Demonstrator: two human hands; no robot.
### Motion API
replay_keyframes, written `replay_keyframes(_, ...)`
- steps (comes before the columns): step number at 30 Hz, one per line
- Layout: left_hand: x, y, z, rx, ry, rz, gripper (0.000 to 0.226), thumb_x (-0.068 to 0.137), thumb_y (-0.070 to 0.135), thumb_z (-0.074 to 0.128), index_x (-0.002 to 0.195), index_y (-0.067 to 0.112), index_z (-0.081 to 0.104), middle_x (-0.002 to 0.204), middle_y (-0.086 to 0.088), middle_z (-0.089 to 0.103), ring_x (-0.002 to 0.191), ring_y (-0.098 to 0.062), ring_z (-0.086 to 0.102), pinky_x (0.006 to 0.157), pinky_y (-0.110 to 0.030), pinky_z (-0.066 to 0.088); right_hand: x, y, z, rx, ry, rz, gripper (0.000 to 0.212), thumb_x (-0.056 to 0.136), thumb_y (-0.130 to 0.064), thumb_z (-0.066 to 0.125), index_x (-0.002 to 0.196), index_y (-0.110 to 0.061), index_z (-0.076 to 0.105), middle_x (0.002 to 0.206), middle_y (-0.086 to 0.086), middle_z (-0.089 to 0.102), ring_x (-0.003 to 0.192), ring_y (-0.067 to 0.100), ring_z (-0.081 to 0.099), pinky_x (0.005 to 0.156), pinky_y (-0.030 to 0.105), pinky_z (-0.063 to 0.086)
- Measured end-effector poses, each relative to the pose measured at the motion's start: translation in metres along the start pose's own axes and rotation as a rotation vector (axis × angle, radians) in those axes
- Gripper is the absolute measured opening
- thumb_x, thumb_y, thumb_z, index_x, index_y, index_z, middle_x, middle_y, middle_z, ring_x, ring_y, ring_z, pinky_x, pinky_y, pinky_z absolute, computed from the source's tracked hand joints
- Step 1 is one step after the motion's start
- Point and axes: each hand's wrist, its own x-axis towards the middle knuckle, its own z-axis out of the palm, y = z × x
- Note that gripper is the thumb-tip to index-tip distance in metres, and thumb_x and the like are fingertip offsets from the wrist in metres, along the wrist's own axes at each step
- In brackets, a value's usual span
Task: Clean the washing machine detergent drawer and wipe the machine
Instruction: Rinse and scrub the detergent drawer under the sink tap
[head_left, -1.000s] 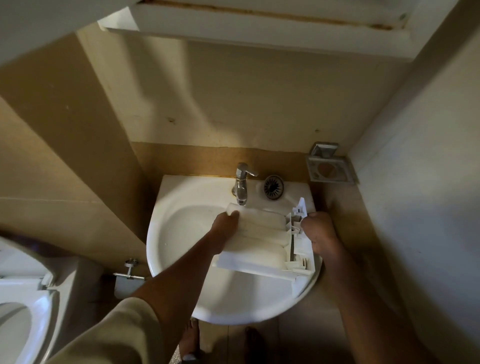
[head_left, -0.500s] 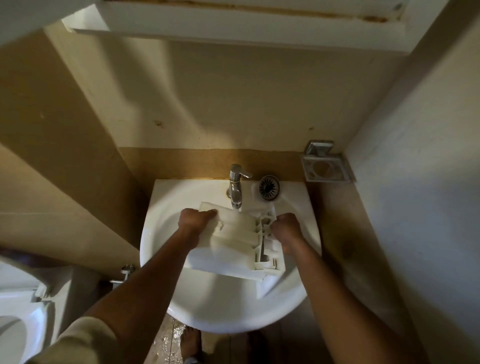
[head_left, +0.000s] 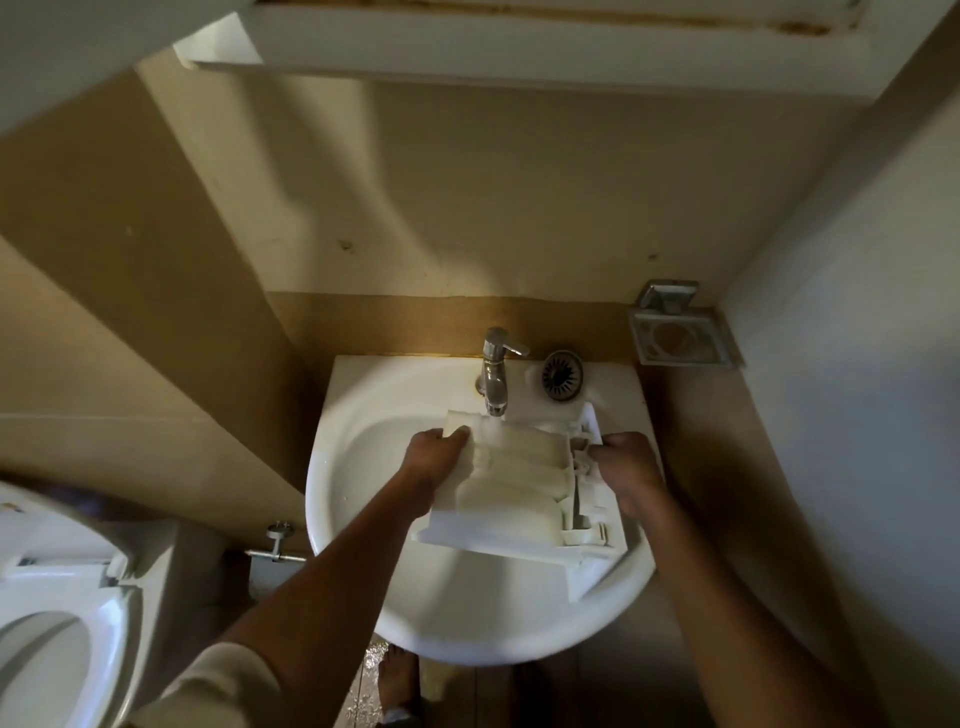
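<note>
Fingers: left hand (head_left: 435, 457) curled over the left edge of the detergent drawer (head_left: 514, 488), gripping it; right hand (head_left: 626, 470) clenched on the right edge, gripping it too.
Drawer position: held over the basin of the sink (head_left: 363, 467), far end directly under the spout of the tap (head_left: 494, 374), near end out over the front half of the bowl.
Drawer axis: long axis running from the tap toward the person, skewed slightly rightward at the near end; open side facing up.
Drawer front: flat panel at the near end, dropping below the tray at its right corner.
Drawer look: white moulded plastic; wide rounded compartments on the left, narrower channel with small ribs and clips on the right.
Water: whitish flow landing on the far compartment; hard to tell more.
Sink: glossy white ceramic, rounded front, square back ledge.
Tap: polished metal, single lever.
Ledge item: round dark slotted strainer (head_left: 562, 375) just right of the tap.
Wall: metal square soap holder (head_left: 678, 340), well right of the sink.
Lower left: white toilet seat (head_left: 88, 649).
</note>
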Motion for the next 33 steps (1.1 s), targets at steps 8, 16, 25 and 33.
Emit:
replay_keyframes(8,-0.005,-0.025,-0.021,-0.087,0.026,-0.016,0.042,0.080,0.040,0.064,0.091,-0.001,0.070,0.092,-0.026,0.073,0.068,-0.029,0.065,0.072,-0.036,0.054,-0.019,0.005,0.027,-0.005,-0.100,-0.063,0.019,0.090,-0.009,0.052,0.102,-0.006,0.067,0.088,0.008,0.065,0.072,0.018,0.057,0.051,0.022,0.039)
replay_keyframes(16,-0.029,-0.016,-0.050,-0.172,0.059,-0.107,0.041,0.089,0.040,0.070,0.105,0.002,0.070,0.095,-0.019,0.072,0.076,-0.029,0.065,0.070,-0.035,0.053,-0.020,0.017,0.039,0.074,-0.273,-0.062,0.039,0.085,-0.001,0.044,0.104,-0.018,0.074,0.099,0.007,0.075,0.081,0.022,0.065,0.066,0.027,0.045)
replay_keyframes(25,-0.073,0.007,-0.079,-0.540,-0.190,-0.375,0.091,0.079,0.070,0.065,0.125,-0.008,0.052,0.087,-0.022,0.064,0.062,-0.034,0.068,0.048,-0.040,0.057,0.004,0.005,0.009,-0.058,-0.522,-0.132,0.028,0.093,0.002,0.053,0.105,-0.013,0.074,0.106,0.012,0.074,0.098,0.024,0.067,0.085,0.030,0.048)
replay_keyframes(33,-0.087,-0.011,-0.063,-0.378,-0.475,-0.377,0.051,0.089,0.048,0.067,0.106,0.000,0.069,0.090,-0.020,0.070,0.074,-0.033,0.073,0.071,-0.052,0.061,0.012,-0.033,0.032,-0.354,-0.554,-0.315,0.026,0.090,-0.007,0.057,0.072,-0.022,0.069,0.064,-0.002,0.061,0.060,0.013,0.054,0.061,0.026,0.040)
